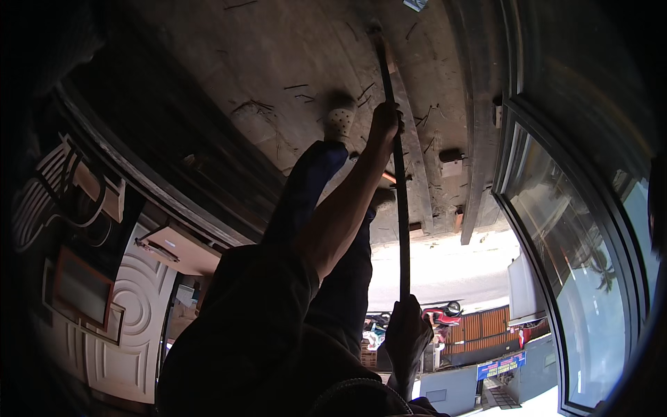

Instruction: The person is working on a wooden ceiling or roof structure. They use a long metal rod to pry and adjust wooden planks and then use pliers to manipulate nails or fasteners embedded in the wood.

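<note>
A long, straight dark pole (401, 215) runs from near my body out to the floor ahead. My left hand (386, 124) is closed around it partway along, with the arm stretched forward. Lower in the head view, my right hand (408, 333) is wrapped round the pole's near end, in shadow. The far tip lies low over the floor (278, 59), close to a long wooden plank (415, 153); its shape is too dark to make out. Beside the pole is my foot in a pale shoe with holes (340, 121).
Thin sticks and scraps (253, 105) litter the floor. A long board (479, 125) and small blocks (451, 165) lie at right, near a glass door with a dark frame (549, 160). A carved white door panel (132, 299) and a metal chair (59, 181) stand left. A red motorcycle (442, 314) is outside.
</note>
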`<act>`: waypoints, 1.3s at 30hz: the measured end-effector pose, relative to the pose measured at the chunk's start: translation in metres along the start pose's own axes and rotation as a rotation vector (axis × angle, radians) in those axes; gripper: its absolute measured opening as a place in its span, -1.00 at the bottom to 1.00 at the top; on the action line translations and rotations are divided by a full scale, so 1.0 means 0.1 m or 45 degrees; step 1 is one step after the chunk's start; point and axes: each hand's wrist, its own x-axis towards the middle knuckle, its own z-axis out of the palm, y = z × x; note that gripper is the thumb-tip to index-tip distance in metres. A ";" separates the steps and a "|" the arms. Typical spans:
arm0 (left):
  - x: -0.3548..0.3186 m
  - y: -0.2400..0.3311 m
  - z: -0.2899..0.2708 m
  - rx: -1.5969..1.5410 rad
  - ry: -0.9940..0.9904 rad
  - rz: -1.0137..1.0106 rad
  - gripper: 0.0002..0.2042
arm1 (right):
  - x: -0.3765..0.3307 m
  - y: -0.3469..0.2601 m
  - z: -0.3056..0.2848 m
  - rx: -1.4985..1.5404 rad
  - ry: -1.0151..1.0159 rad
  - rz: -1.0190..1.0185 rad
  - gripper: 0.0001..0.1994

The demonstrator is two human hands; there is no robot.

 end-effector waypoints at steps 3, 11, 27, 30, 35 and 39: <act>0.10 0.14 0.03 -0.032 0.014 0.065 -0.71 | 0.22 -0.03 0.01 -0.009 0.050 -0.100 -0.94; 0.01 -0.06 0.27 0.271 0.105 0.072 -0.63 | 0.71 0.80 0.59 -0.284 0.262 -0.220 -0.85; -0.41 -2.72 -0.32 0.983 0.161 0.327 -0.35 | 2.56 2.87 2.13 0.092 0.470 -0.369 -0.76; -0.57 -2.84 0.01 0.702 0.070 0.126 -0.32 | 2.64 3.00 2.52 0.189 0.448 -0.341 -0.74; -0.07 -3.19 -0.32 1.095 0.070 0.334 -0.25 | 3.25 3.13 3.13 0.247 0.597 -0.455 -0.66; -0.10 -3.16 -0.53 1.216 0.065 0.451 -0.38 | 3.54 3.35 3.38 0.253 0.589 -0.500 -0.63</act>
